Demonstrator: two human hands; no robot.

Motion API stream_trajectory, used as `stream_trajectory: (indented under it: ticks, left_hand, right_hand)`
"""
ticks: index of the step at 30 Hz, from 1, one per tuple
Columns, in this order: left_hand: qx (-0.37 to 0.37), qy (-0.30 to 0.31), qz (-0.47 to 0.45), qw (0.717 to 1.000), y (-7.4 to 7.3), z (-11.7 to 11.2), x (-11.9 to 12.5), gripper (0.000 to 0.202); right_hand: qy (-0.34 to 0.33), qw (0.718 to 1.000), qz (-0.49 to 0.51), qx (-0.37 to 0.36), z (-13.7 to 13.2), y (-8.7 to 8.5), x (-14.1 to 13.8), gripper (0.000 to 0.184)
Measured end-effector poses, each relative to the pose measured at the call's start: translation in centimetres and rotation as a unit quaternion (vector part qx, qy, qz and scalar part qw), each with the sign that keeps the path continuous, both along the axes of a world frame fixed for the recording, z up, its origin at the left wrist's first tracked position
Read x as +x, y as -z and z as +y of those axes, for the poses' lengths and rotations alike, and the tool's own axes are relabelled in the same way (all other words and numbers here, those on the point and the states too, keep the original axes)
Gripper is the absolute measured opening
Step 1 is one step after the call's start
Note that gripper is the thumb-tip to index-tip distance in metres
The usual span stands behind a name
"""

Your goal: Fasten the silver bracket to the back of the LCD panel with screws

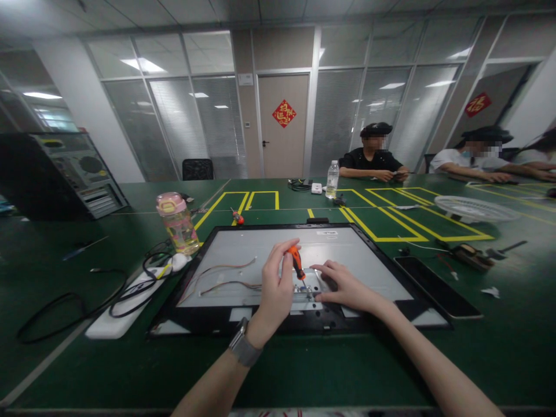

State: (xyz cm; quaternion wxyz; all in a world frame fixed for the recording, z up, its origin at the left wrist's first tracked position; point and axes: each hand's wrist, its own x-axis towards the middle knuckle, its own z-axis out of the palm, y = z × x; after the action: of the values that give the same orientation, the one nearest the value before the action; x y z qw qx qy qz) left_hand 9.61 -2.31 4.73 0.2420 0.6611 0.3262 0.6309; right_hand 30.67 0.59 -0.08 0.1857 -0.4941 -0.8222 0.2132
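My left hand [278, 279] is closed around the orange and black handle of a screwdriver [297, 262]. The screwdriver leans, its tip down at a small metal bracket [309, 292] on the back of a flat display panel [230, 249]. Beside the bracket, my right hand [341, 285] rests with thumb and forefinger apart, the thumb close to the metal part. Whether its fingertips touch the bracket I cannot tell. Loose thin wires [230, 284] run over the panel to the left of my hands. The panel lies flat, framed in black.
Left of the panel are a white power strip [125, 307], black cables [65, 295] and a pink-lidded bottle [176, 223]. A red-handled screwdriver [238, 218] lies behind it. To the right lie a dark phone-like slab [436, 286] and a white round frame [475, 208]. Co-workers [372, 156] sit across the table.
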Motion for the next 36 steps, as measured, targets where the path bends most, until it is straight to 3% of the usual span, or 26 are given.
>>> stream_trajectory:
  ticks: [7, 11, 16, 20, 26, 30, 36]
  left_hand:
    - [0.028, -0.035, 0.016, 0.999, -0.16, -0.10, -0.05, 0.017]
    - [0.014, -0.012, -0.001, 1.000, -0.28, -0.12, -0.11, 0.027]
    - [0.014, -0.035, 0.005, 0.999, -0.22, -0.02, -0.12, 0.019]
    - [0.001, -0.006, -0.008, 1.000, -0.16, -0.01, -0.11, 0.029]
    - [0.018, -0.028, 0.012, 0.999, -0.18, 0.02, -0.10, 0.022]
    - [0.013, 0.000, 0.001, 1.000, -0.20, 0.07, -0.13, 0.030]
    - [0.014, -0.005, 0.019, 1.000, -0.06, 0.27, -0.17, 0.023]
  right_hand:
    - [0.001, 1.000, -0.001, 0.008, -0.03, 0.04, -0.06, 0.065]
    - [0.002, 1.000, -0.007, 0.002, -0.04, -0.10, -0.11, 0.064]
    - [0.000, 1.000, -0.005, 0.008, -0.05, -0.04, -0.04, 0.064]
    - [-0.001, 1.000, -0.002, 0.009, -0.03, 0.12, 0.04, 0.065]
    - [0.000, 1.000, -0.003, 0.005, -0.11, -0.05, -0.05, 0.065]
    - [0.003, 1.000, 0.000, 0.001, -0.26, -0.24, -0.14, 0.064]
    - [0.002, 1.000, -0.006, 0.010, -0.02, 0.05, -0.01, 0.065]
